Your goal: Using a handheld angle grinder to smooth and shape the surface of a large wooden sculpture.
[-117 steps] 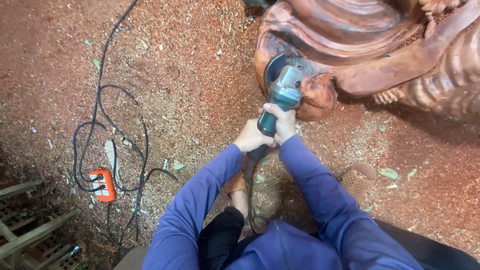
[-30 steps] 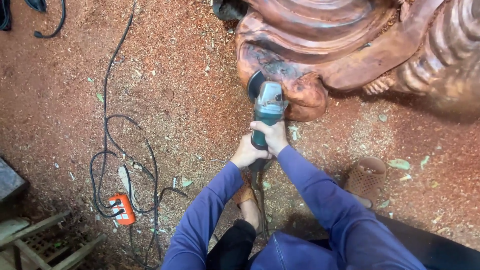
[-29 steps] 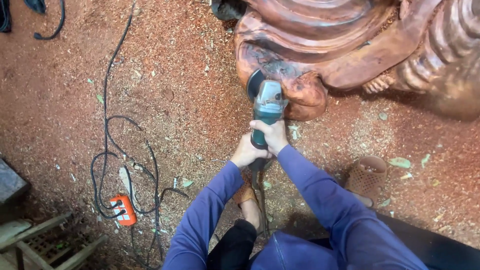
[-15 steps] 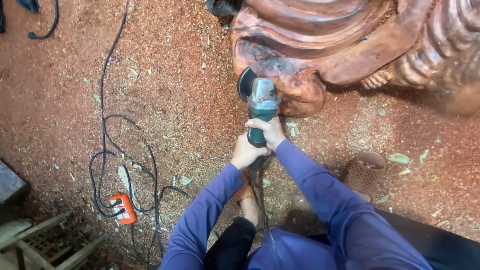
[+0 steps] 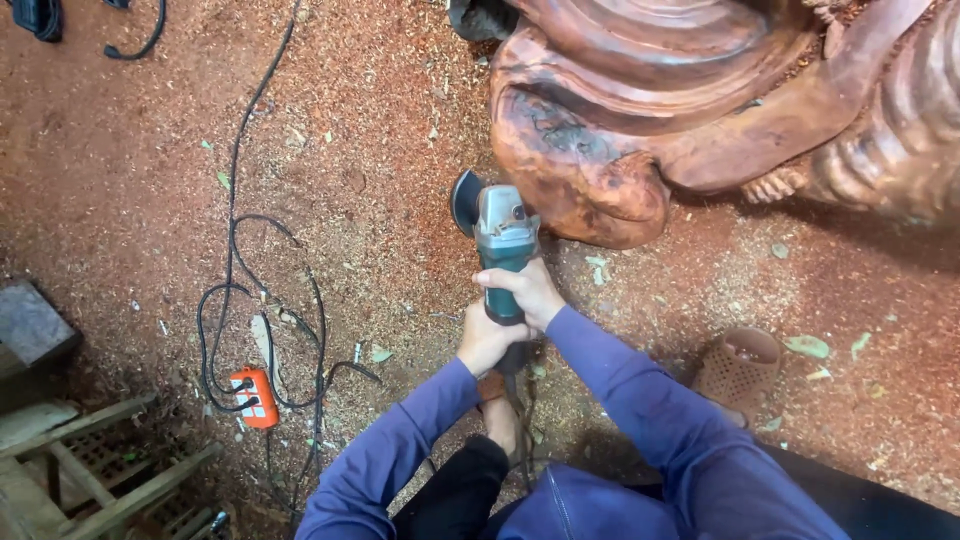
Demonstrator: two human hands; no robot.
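Both of my hands grip a teal and grey angle grinder. My right hand wraps the body near the front, my left hand holds the rear of the handle just behind it. The grinder's dark disc sits at its left side, a little off the lower left edge of a large reddish-brown carved wooden sculpture. The disc is not touching the wood. Blue sleeves cover both my arms. My bare foot shows under the tool.
Sawdust covers the red ground. A black cable loops down to an orange socket box at the left. Wooden slats and a grey block lie at the lower left. A brown perforated sandal lies right of my arm.
The grinder has drawn back and left from the sculpture's lower edge, where its disc was against the wood. Both hands kept their grip. The view has shifted.
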